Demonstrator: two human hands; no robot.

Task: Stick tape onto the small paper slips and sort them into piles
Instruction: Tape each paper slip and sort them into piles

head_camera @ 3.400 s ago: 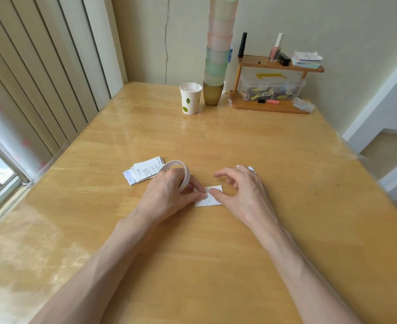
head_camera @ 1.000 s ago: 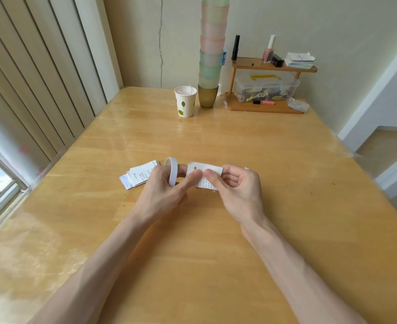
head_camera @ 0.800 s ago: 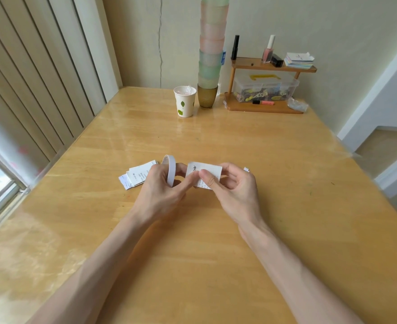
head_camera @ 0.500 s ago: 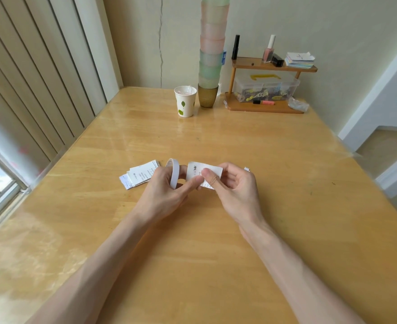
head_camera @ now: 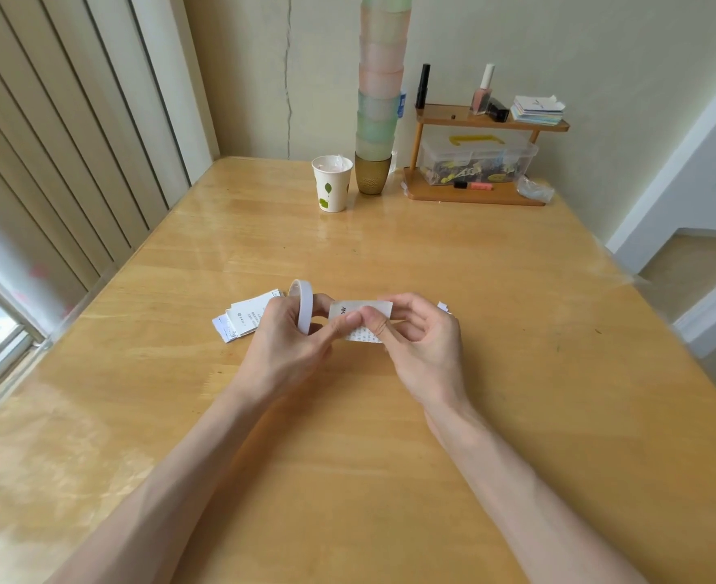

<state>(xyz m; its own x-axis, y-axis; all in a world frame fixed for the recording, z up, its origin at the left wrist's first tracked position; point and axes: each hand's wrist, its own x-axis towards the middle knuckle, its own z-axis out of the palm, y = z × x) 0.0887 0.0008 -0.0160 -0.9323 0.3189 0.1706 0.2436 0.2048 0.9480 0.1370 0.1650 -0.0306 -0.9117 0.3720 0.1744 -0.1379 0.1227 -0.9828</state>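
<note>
Both of my hands meet above the middle of the wooden table (head_camera: 347,478). My left hand (head_camera: 284,356) has its fingers curled round the tape roll (head_camera: 304,305), which stands on edge, and that hand's thumb tip presses on the near left part of the paper slip (head_camera: 362,316). My right hand (head_camera: 425,351) pinches the same slip from 3 o'clock, with the thumb on the printed face and the fingers curled behind it. The slip is held up off the tabletop between the two hands, print toward me, just beside the roll at its 3 o'clock. A small pile of slips (head_camera: 242,318) lies flat at 9 o'clock of my left hand, partly hidden by it. One white paper corner (head_camera: 443,307) peeps out behind my right knuckles. At 12 o'clock, by the wall, stand a paper cup (head_camera: 332,189), a tall stack of cups (head_camera: 379,99) and a wooden shelf (head_camera: 474,195).
</note>
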